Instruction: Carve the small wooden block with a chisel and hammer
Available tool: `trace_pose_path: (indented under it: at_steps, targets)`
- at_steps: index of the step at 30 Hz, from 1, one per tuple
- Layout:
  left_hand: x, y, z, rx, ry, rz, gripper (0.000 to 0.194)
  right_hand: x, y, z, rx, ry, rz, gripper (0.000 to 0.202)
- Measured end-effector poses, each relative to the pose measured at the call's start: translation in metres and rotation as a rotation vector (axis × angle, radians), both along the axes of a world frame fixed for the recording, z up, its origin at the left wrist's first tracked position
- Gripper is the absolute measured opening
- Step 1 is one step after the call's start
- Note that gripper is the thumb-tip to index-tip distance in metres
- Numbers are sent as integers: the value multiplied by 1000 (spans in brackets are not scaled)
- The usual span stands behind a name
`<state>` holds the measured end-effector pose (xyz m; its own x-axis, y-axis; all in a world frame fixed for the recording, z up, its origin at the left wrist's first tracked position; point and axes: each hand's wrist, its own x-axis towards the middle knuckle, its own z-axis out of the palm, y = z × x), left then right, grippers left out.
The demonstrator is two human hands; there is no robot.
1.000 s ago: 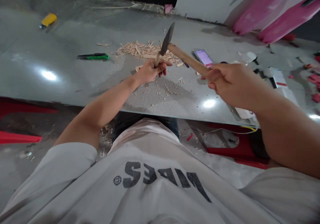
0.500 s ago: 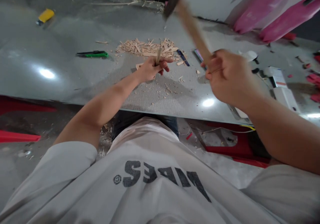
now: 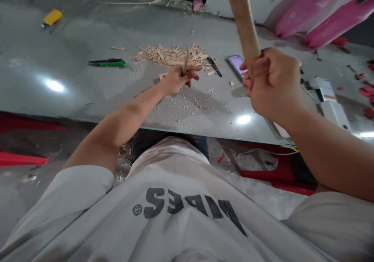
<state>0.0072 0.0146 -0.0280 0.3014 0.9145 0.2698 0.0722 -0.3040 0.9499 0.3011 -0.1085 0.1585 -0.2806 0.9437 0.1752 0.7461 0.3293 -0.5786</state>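
My left hand (image 3: pixel 177 79) is closed round a chisel (image 3: pixel 185 65), held upright so that its light handle end pokes up above the fingers. The chisel's lower end is hidden by the hand. A piece of pale wood (image 3: pixel 163 76) lies on the table under that hand, mostly covered. To the right, my right hand (image 3: pixel 270 83) grips the wooden handle of a hammer (image 3: pixel 244 24), raised above the table. The hammer's head is out of the picture at the top. Wood shavings (image 3: pixel 166 55) lie heaped just beyond my left hand.
A green utility knife (image 3: pixel 108 62) lies to the left, with a yellow tool (image 3: pixel 52 17) farther back. A dark blue pen (image 3: pixel 214 66) touches the shavings. Near my right hand are a phone (image 3: pixel 236 65) and white boxes (image 3: pixel 330 102). Pink objects (image 3: pixel 321 16) stand at the back right.
My right hand has swung the hammer upward and slightly right, so its head has left the picture. More of the phone shows. My left hand and the chisel stay in place.
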Motion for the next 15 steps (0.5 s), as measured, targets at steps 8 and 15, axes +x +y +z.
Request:
trace_pose_path:
  at_steps: [8,15]
  targets:
    - [1,3,-3,20,48,24,64,-6,0,3,-9,7,-28,47]
    - [0,-1,5,3,52,28,65,-1,0,-9,11,104,-1,51]
